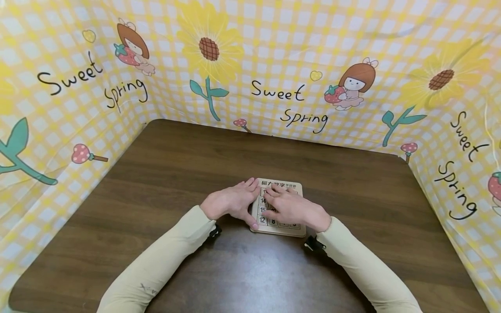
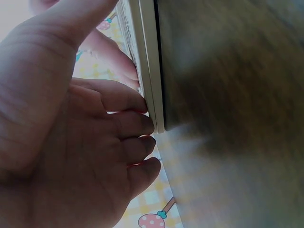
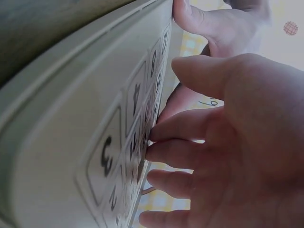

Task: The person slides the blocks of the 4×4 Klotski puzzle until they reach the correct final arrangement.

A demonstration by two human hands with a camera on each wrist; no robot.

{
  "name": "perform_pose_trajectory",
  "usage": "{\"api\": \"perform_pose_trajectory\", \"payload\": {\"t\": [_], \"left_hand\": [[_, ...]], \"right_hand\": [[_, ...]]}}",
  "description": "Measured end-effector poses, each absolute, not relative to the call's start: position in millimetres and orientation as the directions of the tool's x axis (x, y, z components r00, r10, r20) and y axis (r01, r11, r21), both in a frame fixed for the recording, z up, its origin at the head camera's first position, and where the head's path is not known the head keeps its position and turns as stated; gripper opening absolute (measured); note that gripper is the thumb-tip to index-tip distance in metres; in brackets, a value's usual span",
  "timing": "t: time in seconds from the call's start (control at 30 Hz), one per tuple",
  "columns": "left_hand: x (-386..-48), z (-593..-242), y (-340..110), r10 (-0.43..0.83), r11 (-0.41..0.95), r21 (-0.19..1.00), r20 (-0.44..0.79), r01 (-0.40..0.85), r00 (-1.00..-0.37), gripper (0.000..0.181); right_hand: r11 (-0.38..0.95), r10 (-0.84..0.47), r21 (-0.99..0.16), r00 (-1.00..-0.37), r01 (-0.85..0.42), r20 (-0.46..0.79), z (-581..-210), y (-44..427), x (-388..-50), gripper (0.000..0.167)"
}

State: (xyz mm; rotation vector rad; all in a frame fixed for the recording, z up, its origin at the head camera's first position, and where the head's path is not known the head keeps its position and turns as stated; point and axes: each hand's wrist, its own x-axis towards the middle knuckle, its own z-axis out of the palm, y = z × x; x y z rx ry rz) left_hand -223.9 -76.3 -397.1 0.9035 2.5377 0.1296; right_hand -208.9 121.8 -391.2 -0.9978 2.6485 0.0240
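Observation:
A flat wooden number puzzle board (image 1: 278,231) lies on the table, with numbered square tiles in a grid and printed characters along its top. My left hand (image 1: 236,201) rests along the board's left edge, thumb at the lower corner and fingers at the upper one. In the left wrist view its fingertips (image 2: 148,124) touch the board's rim. My right hand (image 1: 292,207) lies over the tiles, hiding many of them. The right wrist view shows its nearly straight fingers (image 3: 173,154) touching the tile face; tiles marked 3 and 4 (image 3: 137,97) are visible there.
The brown wooden table (image 1: 188,152) has rounded corners. A yellow checked cloth (image 1: 270,52) with flowers and lettering hangs behind it and on both sides. Each wrist wears a black strap (image 1: 314,243) beside a pale sleeve.

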Motion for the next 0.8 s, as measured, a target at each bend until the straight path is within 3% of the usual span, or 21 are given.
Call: {"api": "perform_pose_trajectory", "payload": {"t": [0.3, 0.8], "left_hand": [[-224, -397, -76, 0.618, 0.784, 0.225, -0.379, 0.579, -0.689, 0.124], [-225, -398, -76, 0.610, 0.790, 0.228, -0.377, 0.568, -0.697, 0.123]], "right_hand": [[0.765, -0.634, -0.104, -0.713, -0.636, -0.301, -392, 121, -209, 0.071], [0.809, -0.586, -0.142, -0.761, -0.571, -0.278, -388, 163, -203, 0.068]]}}
